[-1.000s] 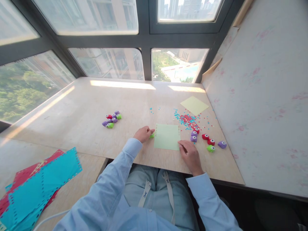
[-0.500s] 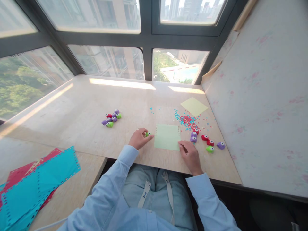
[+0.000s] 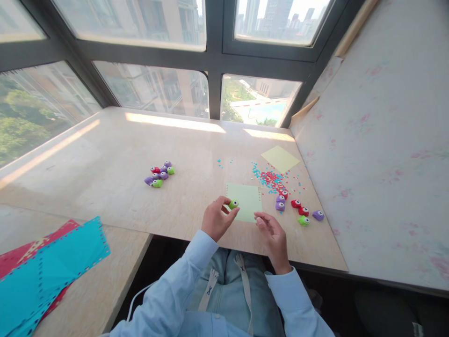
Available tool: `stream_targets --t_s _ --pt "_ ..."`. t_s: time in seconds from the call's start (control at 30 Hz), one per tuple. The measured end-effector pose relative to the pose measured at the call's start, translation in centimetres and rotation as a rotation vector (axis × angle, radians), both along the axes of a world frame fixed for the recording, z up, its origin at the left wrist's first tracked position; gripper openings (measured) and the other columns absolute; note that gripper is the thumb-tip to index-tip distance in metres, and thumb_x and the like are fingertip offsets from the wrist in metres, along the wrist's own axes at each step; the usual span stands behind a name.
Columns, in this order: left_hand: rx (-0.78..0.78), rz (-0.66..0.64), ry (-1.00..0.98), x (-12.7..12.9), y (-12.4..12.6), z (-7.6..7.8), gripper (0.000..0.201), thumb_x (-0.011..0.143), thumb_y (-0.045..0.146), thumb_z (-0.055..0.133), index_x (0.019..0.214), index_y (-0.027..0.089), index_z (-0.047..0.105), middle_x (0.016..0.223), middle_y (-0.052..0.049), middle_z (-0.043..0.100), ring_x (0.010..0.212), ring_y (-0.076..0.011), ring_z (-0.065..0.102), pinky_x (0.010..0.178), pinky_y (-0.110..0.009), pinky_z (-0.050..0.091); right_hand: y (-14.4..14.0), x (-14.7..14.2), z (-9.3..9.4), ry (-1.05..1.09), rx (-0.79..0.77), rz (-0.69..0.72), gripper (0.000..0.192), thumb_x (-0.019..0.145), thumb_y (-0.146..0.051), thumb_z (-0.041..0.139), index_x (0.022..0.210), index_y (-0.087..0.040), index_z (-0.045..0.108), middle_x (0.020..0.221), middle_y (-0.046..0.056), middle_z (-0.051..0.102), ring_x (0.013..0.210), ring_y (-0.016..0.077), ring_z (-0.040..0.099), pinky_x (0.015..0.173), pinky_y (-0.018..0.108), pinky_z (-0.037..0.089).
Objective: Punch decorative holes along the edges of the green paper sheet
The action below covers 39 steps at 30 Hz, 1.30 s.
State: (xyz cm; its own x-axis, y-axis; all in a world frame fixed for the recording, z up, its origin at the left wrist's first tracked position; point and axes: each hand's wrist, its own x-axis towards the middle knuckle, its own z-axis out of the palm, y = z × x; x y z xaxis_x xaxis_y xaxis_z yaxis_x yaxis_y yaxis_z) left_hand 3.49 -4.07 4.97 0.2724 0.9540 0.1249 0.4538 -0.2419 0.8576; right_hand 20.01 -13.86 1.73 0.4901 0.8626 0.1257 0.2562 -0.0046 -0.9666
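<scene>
Big pale wooden table (image 3: 115, 154) fills most of the frame, running up to the windows (image 3: 147, 89) along the top. In the lower left corner there's a stack of teal and red punched sheets (image 3: 45, 271). Middle of the frame, a light green sheet (image 3: 248, 202) lies flat on the table, with a yellow sheet (image 3: 279, 158) further up and to the right. The person's left hand (image 3: 214, 220) sits just below centre, fingers pinched shut around a little green punch (image 3: 233, 204), holding it at the left edge of the green sheet. The right hand (image 3: 271, 231) is just right of it, fingers loosely curled, holding nothing. Right of the sheet is a loose row of small punches (image 3: 298, 209), another cluster of punches (image 3: 159, 174) sits left of centre, and tiny red and blue confetti (image 3: 271, 177) is scattered above.
</scene>
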Motion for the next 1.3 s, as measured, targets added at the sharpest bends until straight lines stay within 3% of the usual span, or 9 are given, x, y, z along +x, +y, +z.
stream_targets --t_s 0.17,0.43,0.6,0.73,0.83,0.93,1.1,1.2,1.3 --pt "0.102 -0.033 0.023 2.8 -2.0 -1.5 0.019 0.078 0.027 0.075 0.086 0.018 0.059 0.078 -0.001 0.066 0.068 -0.0151 0.063 0.061 -0.027 0.047 0.5 -2.2 1.8 0.256 -0.049 0.043 0.040 0.083 -0.048 0.070 0.111 -0.019 0.067 0.109 0.010 0.073 0.099 0.0240 0.070 0.087 0.039 0.057" --pt "0.297 -0.117 -0.126 5.1 -2.8 -2.2 0.011 0.085 0.017 0.064 0.095 0.018 0.059 0.093 -0.006 0.067 0.079 -0.0169 0.063 0.070 -0.029 0.053 1.3 -1.3 2.4 0.255 -0.012 -0.163 0.044 0.072 -0.047 0.079 0.101 -0.017 0.065 0.098 0.010 0.073 0.090 0.0234 0.070 0.082 0.038 0.058" --pt "0.240 -0.217 -0.247 5.9 -3.5 -2.1 0.016 0.085 0.012 0.057 0.100 0.019 0.060 0.098 -0.007 0.068 0.085 -0.0171 0.064 0.076 -0.031 0.055 1.6 -0.3 2.1 0.231 -0.016 -0.237 0.047 0.071 -0.047 0.080 0.102 -0.016 0.063 0.094 0.009 0.071 0.088 0.0230 0.069 0.078 0.037 0.058" --pt "0.113 -0.278 -0.292 5.9 -3.8 -2.2 0.026 0.084 0.014 0.056 0.109 0.020 0.059 0.100 -0.006 0.070 0.089 -0.0172 0.066 0.080 -0.032 0.056 1.8 0.8 2.0 0.188 -0.013 -0.214 0.045 0.072 -0.046 0.078 0.103 -0.016 0.063 0.095 0.010 0.072 0.088 0.0241 0.070 0.079 0.039 0.058" --pt "0.059 -0.313 -0.198 5.5 -3.3 -2.1 0.026 0.086 0.018 0.056 0.112 0.020 0.059 0.104 -0.007 0.071 0.094 -0.0193 0.067 0.086 -0.035 0.055 1.6 2.2 1.7 0.102 -0.031 -0.173 0.043 0.076 -0.045 0.075 0.105 -0.016 0.065 0.101 0.012 0.071 0.091 0.0249 0.070 0.083 0.041 0.058" --pt "0.155 -0.337 0.002 5.2 -2.0 -1.9 0.028 0.086 0.020 0.058 0.115 0.020 0.059 0.115 -0.010 0.068 0.109 -0.0253 0.063 0.096 -0.043 0.051 1.4 4.0 1.3 -0.043 -0.042 -0.151 0.039 0.080 -0.044 0.071 0.108 -0.017 0.066 0.110 0.013 0.070 0.095 0.0253 0.069 0.088 0.044 0.057" --pt "0.284 -0.371 0.244 5.1 0.2 -2.1 0.051 0.079 0.033 0.075 0.124 0.016 0.056 0.140 -0.017 0.054 0.139 -0.0350 0.039 0.109 -0.052 0.036 1.5 6.4 0.9 -0.414 -0.025 -0.047 0.030 0.086 -0.040 0.063 0.106 -0.019 0.069 0.109 0.012 0.070 0.095 0.0259 0.068 0.087 0.045 0.057" --pt "0.251 -0.372 0.322 5.2 0.7 -2.7 0.060 0.073 0.043 0.080 0.121 0.014 0.058 0.141 -0.019 0.052 0.137 -0.0378 0.039 0.107 -0.054 0.035 2.0 7.0 0.7 -0.594 -0.010 0.008 0.025 0.090 -0.036 0.057 0.104 -0.020 0.071 0.106 0.011 0.072 0.100 0.0269 0.067 0.091 0.045 0.055" --pt "0.238 -0.375 0.358 5.1 1.0 -3.3 0.049 0.076 0.044 0.078 0.114 0.017 0.062 0.139 -0.016 0.055 0.132 -0.0358 0.044 0.105 -0.053 0.036 2.5 7.2 0.2 -0.675 -0.017 0.069 0.026 0.093 -0.032 0.051 0.105 -0.020 0.070 0.107 0.011 0.072 0.103 0.0268 0.066 0.092 0.045 0.054"
